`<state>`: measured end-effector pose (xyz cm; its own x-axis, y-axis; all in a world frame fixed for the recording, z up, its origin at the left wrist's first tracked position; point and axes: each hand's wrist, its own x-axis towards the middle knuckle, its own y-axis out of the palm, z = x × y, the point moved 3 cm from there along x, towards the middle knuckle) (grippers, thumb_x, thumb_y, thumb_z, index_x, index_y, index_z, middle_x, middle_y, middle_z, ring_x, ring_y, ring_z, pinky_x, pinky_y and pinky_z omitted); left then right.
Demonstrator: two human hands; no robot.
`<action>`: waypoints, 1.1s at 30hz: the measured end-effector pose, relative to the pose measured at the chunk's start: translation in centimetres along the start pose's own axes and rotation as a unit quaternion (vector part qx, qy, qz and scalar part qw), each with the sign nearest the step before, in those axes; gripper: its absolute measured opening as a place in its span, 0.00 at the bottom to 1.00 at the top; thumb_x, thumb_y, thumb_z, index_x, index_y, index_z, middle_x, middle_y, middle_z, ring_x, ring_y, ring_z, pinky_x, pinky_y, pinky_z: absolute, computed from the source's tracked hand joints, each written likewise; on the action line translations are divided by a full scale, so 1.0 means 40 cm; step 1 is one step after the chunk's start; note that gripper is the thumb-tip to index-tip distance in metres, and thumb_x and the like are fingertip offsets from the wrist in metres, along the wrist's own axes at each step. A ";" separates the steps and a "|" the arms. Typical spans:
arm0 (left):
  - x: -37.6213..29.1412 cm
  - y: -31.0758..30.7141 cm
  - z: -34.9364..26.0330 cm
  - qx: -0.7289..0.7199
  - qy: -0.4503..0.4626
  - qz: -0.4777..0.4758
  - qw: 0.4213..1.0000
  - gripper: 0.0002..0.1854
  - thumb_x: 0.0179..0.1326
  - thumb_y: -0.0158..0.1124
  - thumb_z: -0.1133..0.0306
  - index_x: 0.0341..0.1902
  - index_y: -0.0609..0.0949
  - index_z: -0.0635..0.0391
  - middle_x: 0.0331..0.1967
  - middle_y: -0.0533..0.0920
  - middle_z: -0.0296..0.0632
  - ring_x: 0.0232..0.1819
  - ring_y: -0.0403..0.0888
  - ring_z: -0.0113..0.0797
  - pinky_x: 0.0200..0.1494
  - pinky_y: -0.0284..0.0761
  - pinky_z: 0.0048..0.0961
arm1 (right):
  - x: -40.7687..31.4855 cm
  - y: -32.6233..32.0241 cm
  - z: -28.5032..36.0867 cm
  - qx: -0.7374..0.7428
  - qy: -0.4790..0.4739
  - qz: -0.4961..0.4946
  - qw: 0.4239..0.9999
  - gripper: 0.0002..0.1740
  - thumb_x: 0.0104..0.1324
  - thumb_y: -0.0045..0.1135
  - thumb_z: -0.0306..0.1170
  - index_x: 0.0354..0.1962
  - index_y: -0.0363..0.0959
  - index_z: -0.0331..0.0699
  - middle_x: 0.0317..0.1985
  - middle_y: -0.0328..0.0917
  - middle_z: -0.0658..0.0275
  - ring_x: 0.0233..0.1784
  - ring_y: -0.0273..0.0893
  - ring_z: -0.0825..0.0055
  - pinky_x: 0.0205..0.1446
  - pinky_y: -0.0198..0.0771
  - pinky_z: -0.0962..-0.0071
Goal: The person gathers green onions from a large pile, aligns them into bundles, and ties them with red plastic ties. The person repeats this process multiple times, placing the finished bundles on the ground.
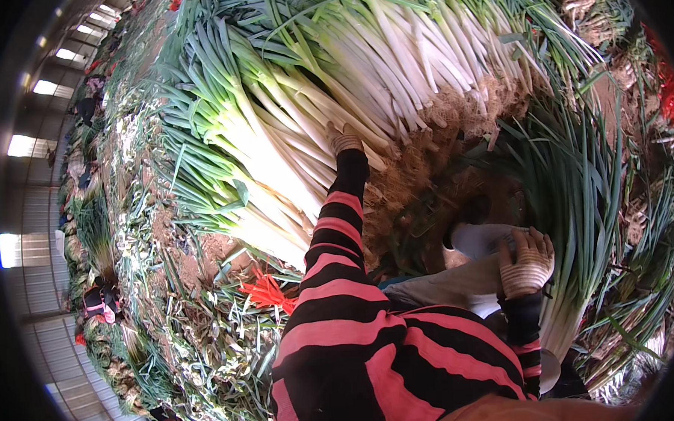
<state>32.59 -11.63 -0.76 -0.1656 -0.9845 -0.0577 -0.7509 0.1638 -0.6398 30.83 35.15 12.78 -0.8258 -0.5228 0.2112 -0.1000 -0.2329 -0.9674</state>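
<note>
A broad pile of Welsh onions (273, 174) lies before me, with green leaves toward the far left and white stalks toward me. Their brown, fibrous roots (424, 150) face the right. My left hand (345, 141), in a pale ribbed glove, reaches out onto the stalks near their root ends. Its fingertips are partly hidden among them, so its grip is unclear. Over my bent knee rests my right hand (525, 263), gloved alike, with fingers spread and holding nothing. Beside it, at the right, lies another bunch of long green onions (574, 211).
Red plastic ties (267, 292) lie on the ground left of my sleeve. Trimmed leaves (208, 351) litter the soil. Red netting or strapping (670, 91) shows at the right rim. More onion heaps and a person in pink and black (100, 302) are far left, near a metal wall (38, 223).
</note>
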 end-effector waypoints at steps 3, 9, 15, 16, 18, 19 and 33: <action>0.058 -0.039 -0.007 0.038 0.017 -0.057 0.998 0.41 0.62 0.65 0.58 0.74 0.62 0.64 0.66 0.73 0.62 0.66 0.72 0.58 0.68 0.70 0.41 | 0.012 0.001 0.003 0.009 -0.006 -0.016 1.000 0.17 0.60 0.66 0.43 0.41 0.81 0.42 0.42 0.85 0.61 0.58 0.77 0.62 0.73 0.59 0.55; 0.143 -0.028 -0.080 0.244 -0.175 -0.001 0.954 0.48 0.54 0.71 0.51 0.73 0.61 0.64 0.63 0.77 0.52 0.62 0.79 0.48 0.64 0.76 0.36 | 0.012 -0.001 -0.018 -0.012 0.010 0.001 1.000 0.16 0.59 0.66 0.41 0.41 0.80 0.42 0.43 0.84 0.60 0.59 0.76 0.61 0.72 0.60 0.55; 0.295 -0.044 -0.020 -0.039 -0.158 0.146 0.976 0.36 0.48 0.75 0.54 0.58 0.78 0.63 0.41 0.86 0.51 0.40 0.84 0.47 0.47 0.80 0.39 | 0.012 0.013 -0.009 -0.009 0.019 0.020 1.000 0.16 0.59 0.65 0.41 0.41 0.80 0.40 0.44 0.84 0.60 0.59 0.76 0.61 0.74 0.57 0.56; 0.214 -0.044 -0.100 -0.086 -0.157 0.123 0.976 0.35 0.48 0.74 0.54 0.57 0.79 0.63 0.42 0.85 0.52 0.42 0.83 0.48 0.48 0.80 0.38 | 0.009 0.010 -0.017 -0.013 0.020 0.015 1.000 0.17 0.59 0.64 0.41 0.42 0.80 0.40 0.44 0.84 0.60 0.59 0.76 0.61 0.74 0.56 0.56; 0.256 -0.044 -0.022 -0.010 -0.052 -0.058 0.997 0.35 0.48 0.75 0.53 0.57 0.81 0.63 0.41 0.85 0.55 0.45 0.83 0.50 0.52 0.77 0.39 | 0.006 0.018 0.002 0.022 0.014 0.037 0.999 0.17 0.59 0.65 0.41 0.42 0.80 0.40 0.43 0.84 0.60 0.60 0.76 0.60 0.75 0.55 0.56; 0.229 -0.007 -0.046 0.112 -0.065 -0.008 0.992 0.42 0.47 0.76 0.51 0.64 0.75 0.60 0.52 0.82 0.58 0.54 0.81 0.54 0.57 0.77 0.42 | 0.012 0.025 -0.009 0.018 0.029 0.043 0.998 0.18 0.59 0.65 0.40 0.43 0.80 0.40 0.43 0.84 0.60 0.60 0.76 0.60 0.75 0.55 0.56; 0.237 0.018 -0.067 0.105 -0.202 0.004 0.974 0.55 0.39 0.83 0.54 0.70 0.66 0.65 0.58 0.80 0.51 0.60 0.79 0.45 0.61 0.76 0.39 | 0.012 0.011 -0.011 0.021 0.015 0.001 1.000 0.15 0.58 0.66 0.41 0.39 0.80 0.41 0.39 0.83 0.60 0.56 0.77 0.58 0.72 0.59 0.54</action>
<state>28.76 -20.69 0.29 0.1247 -0.9347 -0.3329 -0.5961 0.1977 -0.7782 30.14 35.13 12.40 -0.8426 -0.4981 0.2048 -0.0757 -0.2669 -0.9607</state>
